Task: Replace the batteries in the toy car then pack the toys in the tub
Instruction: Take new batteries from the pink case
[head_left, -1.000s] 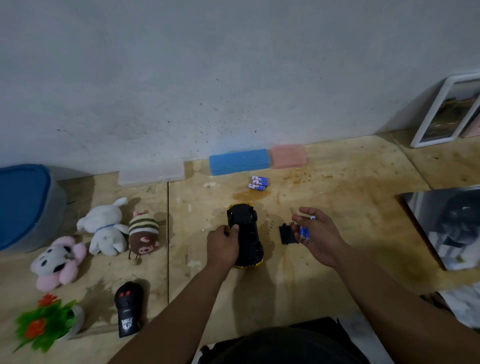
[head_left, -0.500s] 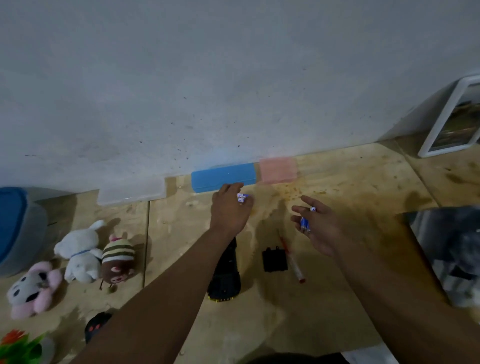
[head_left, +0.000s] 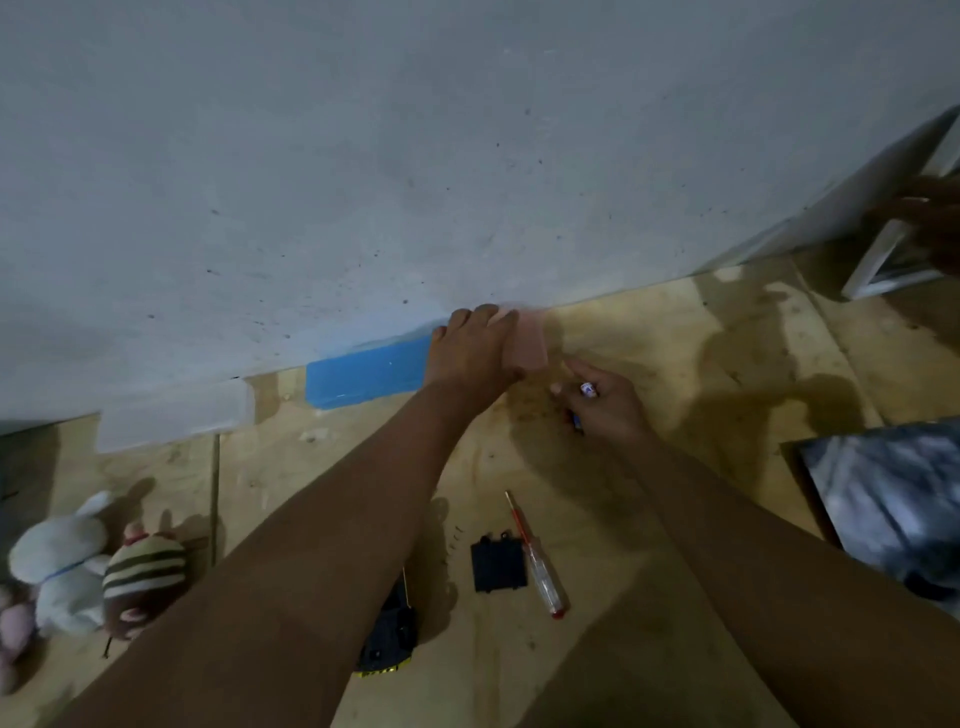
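Observation:
My left hand (head_left: 470, 356) reaches to the wall and lies over the seam between a blue block (head_left: 363, 376) and a pink block (head_left: 530, 345). Its fingers bend down out of sight, so I cannot tell what they hold. My right hand (head_left: 602, 408) hovers just to the right of it and pinches small blue-and-white batteries (head_left: 587, 388). The black and yellow toy car (head_left: 387, 642) lies near me, mostly hidden under my left forearm. Its black battery cover (head_left: 498, 566) lies beside a red-handled screwdriver (head_left: 540, 564).
A white plush rabbit (head_left: 57, 564), a striped brown plush (head_left: 143, 582) and a pink plush (head_left: 13, 634) lie at the left. A white block (head_left: 174, 415) sits by the wall. A white picture frame (head_left: 893, 249) leans at the far right, and a dark picture (head_left: 893, 499) lies right.
My left hand left the toy car, passed over the loose batteries on the floor and reached the blocks at the wall. The view tilted up and forward; the tub is out of sight.

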